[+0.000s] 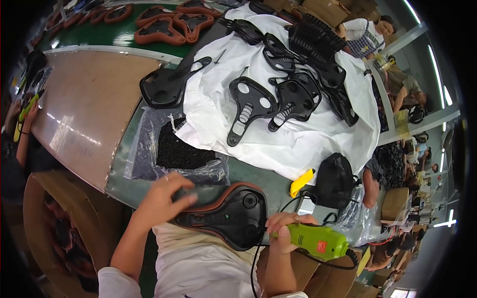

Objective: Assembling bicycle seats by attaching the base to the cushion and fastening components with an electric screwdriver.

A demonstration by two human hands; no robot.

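My right hand (285, 232) is wrapped round a lime-green electric screwdriver (318, 241), its cord looping off the far end. In front of me lies a bicycle saddle (229, 217), underside up, with a black base inside a brown padded rim. Over the saddle's narrow left end hovers my left hand (166, 199), fingers curved and thumb held apart from them; nothing shows between them. Just beyond that hand is a clear plastic bag (144, 149) holding a heap of small black screws (181, 149).
Several black plastic saddle bases (251, 107) lie on white sheeting (213, 119). A yellow-handled cutter (301, 183) and a black rounded object (335, 181) are at the right. Brown saddle covers (160, 32) line a green surface. A cardboard box (37, 213) stands lower left. Other people work nearby.
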